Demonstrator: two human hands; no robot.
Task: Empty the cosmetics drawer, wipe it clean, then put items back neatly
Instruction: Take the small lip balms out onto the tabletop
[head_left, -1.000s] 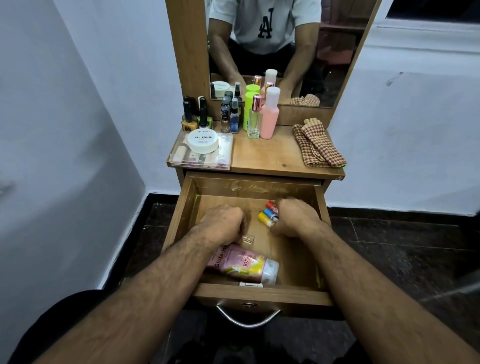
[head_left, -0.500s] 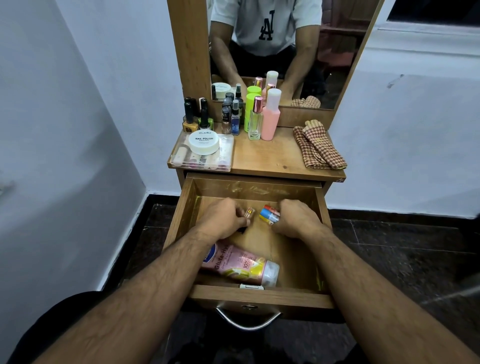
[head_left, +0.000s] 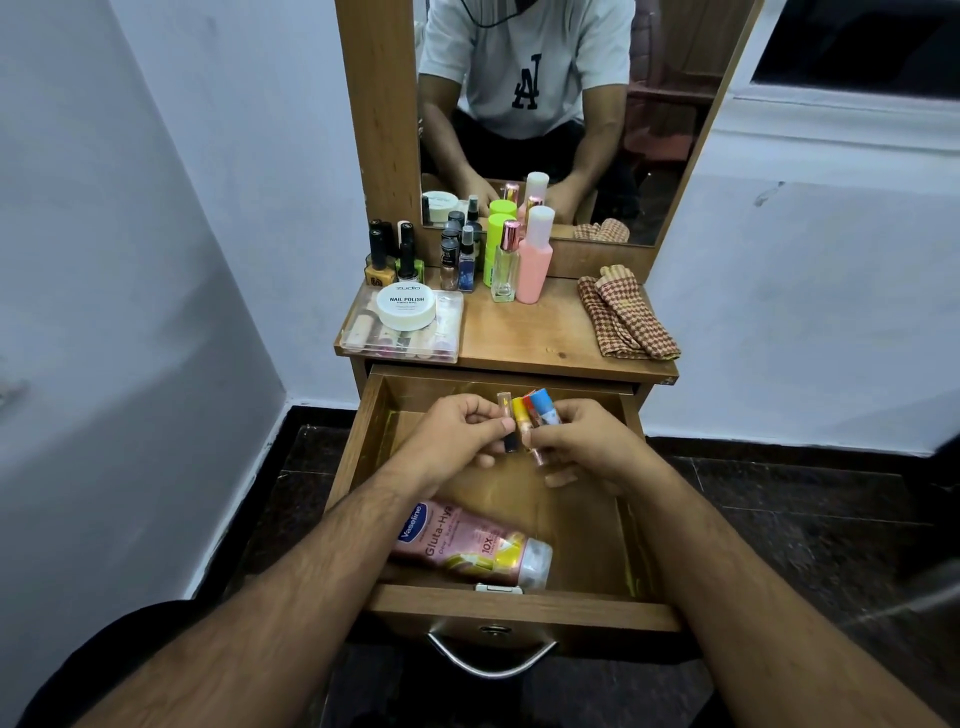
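Both hands are now lifting clear of the drawer floor, where a second ago they were still gathering small tubes low down.

From the head view, I am seeing my left hand (head_left: 457, 434) pinching a slim clear vial (head_left: 505, 422), while my right hand (head_left: 582, 449) is clutching a bunch of small coloured tubes (head_left: 530, 415) (yellow, red and blue caps, as far as I can tell), held together over the far half of the open drawer (head_left: 524, 608). One pink lotion bottle (head_left: 470, 543) is lying on its side at the near end. Emptying is nearly finished, I judge. Next I am carrying these far to the tabletop (head_left: 535, 338), setting them among the standing bottles, left of the checked cloth (head_left: 626, 322), then fetching the lotion.
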